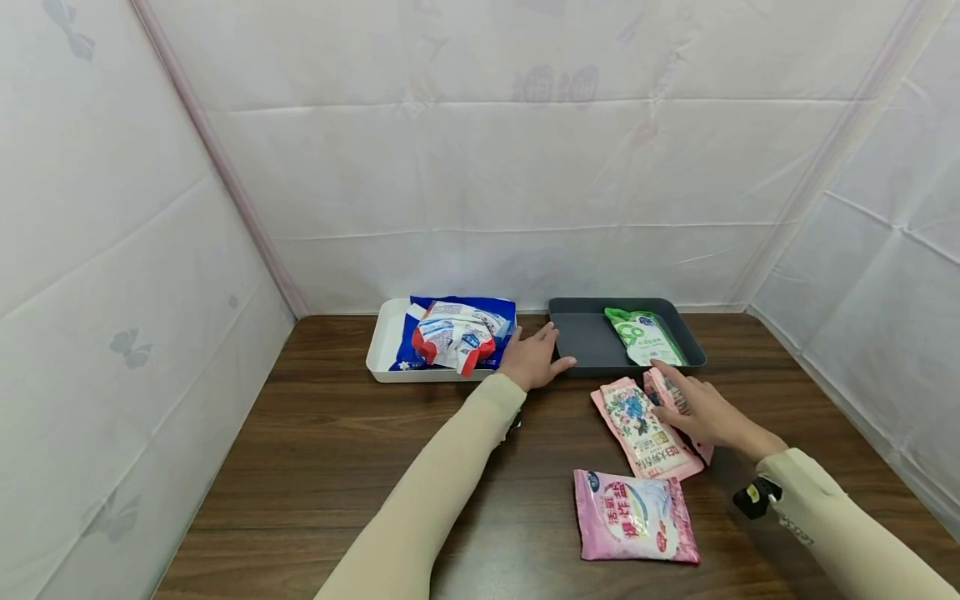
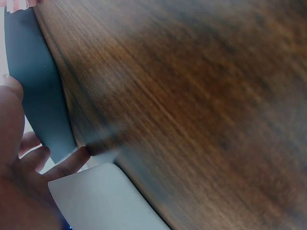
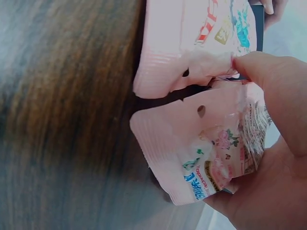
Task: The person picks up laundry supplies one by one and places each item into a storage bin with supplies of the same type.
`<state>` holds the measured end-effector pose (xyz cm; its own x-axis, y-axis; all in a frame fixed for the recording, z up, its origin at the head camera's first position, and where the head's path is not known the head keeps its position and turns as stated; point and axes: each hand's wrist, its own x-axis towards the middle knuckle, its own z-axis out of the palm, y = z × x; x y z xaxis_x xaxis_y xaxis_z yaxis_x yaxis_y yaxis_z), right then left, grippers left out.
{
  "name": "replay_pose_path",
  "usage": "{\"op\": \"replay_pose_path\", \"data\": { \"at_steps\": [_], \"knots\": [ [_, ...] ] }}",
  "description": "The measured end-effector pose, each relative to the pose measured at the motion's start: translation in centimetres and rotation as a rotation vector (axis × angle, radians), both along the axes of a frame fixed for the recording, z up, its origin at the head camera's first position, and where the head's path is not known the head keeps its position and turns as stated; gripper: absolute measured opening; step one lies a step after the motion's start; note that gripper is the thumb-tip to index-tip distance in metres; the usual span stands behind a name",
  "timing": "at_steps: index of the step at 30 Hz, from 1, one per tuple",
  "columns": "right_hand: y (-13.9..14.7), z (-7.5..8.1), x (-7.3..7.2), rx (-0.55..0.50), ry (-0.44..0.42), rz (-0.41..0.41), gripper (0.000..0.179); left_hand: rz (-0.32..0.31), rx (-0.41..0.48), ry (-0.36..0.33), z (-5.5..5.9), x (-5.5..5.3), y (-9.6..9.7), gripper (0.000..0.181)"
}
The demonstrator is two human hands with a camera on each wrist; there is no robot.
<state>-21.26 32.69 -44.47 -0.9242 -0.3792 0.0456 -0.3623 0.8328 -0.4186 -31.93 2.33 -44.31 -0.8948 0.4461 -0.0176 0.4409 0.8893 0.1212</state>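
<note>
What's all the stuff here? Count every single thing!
Table: 1, brown, underneath
White tray: 1, white, back left
Blue bag: 1, blue, in white tray
Crumpled bag: 1, red and white, on blue bag
Grey tray: 1, dark grey, back right
Green bag: 1, green-white, in grey tray
Pouches: 2, pink, before grey tray
Front bag: 1, pink, before pouches
Cloth walls: 3, white, around table
Sleeves: 2, cream, on arms
Wrist devices: 2, black, at wrists
Left hand: 1, bare, between trays
Right hand: 1, bare, gripping right pouch
</note>
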Motion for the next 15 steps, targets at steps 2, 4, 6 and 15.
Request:
{"op": "replay_pose_path", "data": {
  "at_steps": [2, 4, 6, 15],
  "knots": [
    [0.02, 0.08, 0.0, -0.014, -0.019, 0.006, 0.081, -0.001, 0.001, -0.004, 0.05, 0.05, -0.02, 0.075],
    [-0.01, 0.19, 0.05, -0.012, -0.025, 0.007, 0.081, 0.0, 0.001, -0.008, 0.06, 0.08, -0.02, 0.075],
    [-0.01, 0.19, 0.07, -0.012, -0.026, 0.007, 0.081, 0.002, 0.001, -0.006, 0.06, 0.1, -0.01, 0.075],
    [0.05, 0.24, 0.12, -0.017, -0.023, 0.011, 0.081, 0.005, 0.001, 0.011, 0.2, 0.23, -0.01, 0.074]
  ]
}}
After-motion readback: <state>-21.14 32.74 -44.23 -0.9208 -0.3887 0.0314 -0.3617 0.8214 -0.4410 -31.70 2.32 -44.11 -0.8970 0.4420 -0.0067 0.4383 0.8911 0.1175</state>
